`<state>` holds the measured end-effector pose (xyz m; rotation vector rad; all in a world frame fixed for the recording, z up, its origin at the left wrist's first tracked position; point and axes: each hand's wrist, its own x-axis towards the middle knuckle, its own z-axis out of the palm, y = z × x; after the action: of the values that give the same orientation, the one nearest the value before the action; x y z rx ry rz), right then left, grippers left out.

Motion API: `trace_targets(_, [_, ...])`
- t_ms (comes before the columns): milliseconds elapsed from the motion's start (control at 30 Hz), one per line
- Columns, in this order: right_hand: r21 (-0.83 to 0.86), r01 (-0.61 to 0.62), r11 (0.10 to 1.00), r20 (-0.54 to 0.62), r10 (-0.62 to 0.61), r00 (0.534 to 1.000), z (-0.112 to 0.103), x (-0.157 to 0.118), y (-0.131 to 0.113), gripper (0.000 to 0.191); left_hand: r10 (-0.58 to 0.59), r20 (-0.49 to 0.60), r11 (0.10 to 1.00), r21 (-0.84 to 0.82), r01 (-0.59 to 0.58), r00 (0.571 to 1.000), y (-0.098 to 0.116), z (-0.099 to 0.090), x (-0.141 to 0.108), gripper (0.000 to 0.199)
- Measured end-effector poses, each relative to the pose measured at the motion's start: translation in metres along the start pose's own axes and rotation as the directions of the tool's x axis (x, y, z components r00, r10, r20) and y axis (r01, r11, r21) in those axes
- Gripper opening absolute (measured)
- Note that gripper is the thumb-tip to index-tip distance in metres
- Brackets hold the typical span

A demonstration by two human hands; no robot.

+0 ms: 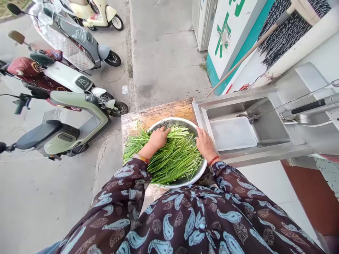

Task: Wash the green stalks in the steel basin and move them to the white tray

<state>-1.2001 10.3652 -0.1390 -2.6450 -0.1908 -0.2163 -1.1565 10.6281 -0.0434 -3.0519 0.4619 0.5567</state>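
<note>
A round metal basin point(203, 168) rests on a wooden board point(169, 108), heaped with long green stalks point(176, 155) that spill over its left rim. My left hand point(159, 137) lies on the upper left of the heap, fingers bent and pressed together on the pale stalk ends; what its fingertips grip is hidden. On the right side, my right hand point(205, 143) is at the basin's rim, fingers curled over it and touching the edge of the stalks.
A steel sink point(286, 141) with a whitish board point(233, 132) inside adjoins the wooden surface at right. A long wooden handle point(246, 54) leans behind it. Several scooters point(76, 127) stand on the pavement at left.
</note>
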Motion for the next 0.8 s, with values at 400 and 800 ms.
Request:
trace_targets(400, [0.005,0.037,0.999,-0.055,-0.037,0.998,-0.022,0.006,-0.016,0.054,-0.152,0.103,0.985,-0.068,0.159,0.983,0.027,0.043,0.033,0.057])
trace_targets(800, [-0.032,0.262,0.965,0.389,-0.229,0.892,0.051,0.077,-0.082,0.046,-0.195,-0.249,0.98,-0.075,0.182,0.949,0.009,0.056,-0.033,0.056])
